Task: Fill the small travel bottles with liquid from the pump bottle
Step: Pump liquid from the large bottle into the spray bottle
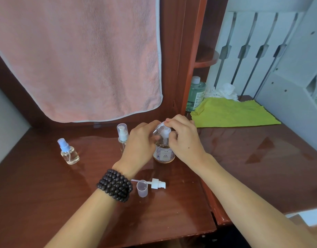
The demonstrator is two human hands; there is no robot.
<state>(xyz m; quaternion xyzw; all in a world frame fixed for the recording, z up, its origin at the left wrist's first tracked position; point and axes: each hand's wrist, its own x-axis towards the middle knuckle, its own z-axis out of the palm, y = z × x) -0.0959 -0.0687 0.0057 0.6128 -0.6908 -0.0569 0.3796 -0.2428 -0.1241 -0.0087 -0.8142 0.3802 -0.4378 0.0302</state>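
The pump bottle (164, 154), clear with a pale label and amber liquid low inside, stands at the middle of the dark wooden table (46, 194). My left hand (139, 142) holds a small clear travel bottle (158, 128) tilted against the white pump head (166, 131). My right hand (185, 138) is curled over the pump head, its fingertips at the top. A blue-capped spray bottle (68, 152) stands at the left. A capped travel bottle (122, 136) stands behind my left hand. A loose white pump top (156, 183) and a clear cap (142, 189) lie near my left wrist.
A pink towel (79, 56) hangs behind the table. A yellow-green cloth (232, 113) lies at the right, with a green bottle (196, 94) and white crumpled material (223, 91) behind it. A wooden shelf post (191, 56) rises behind my hands.
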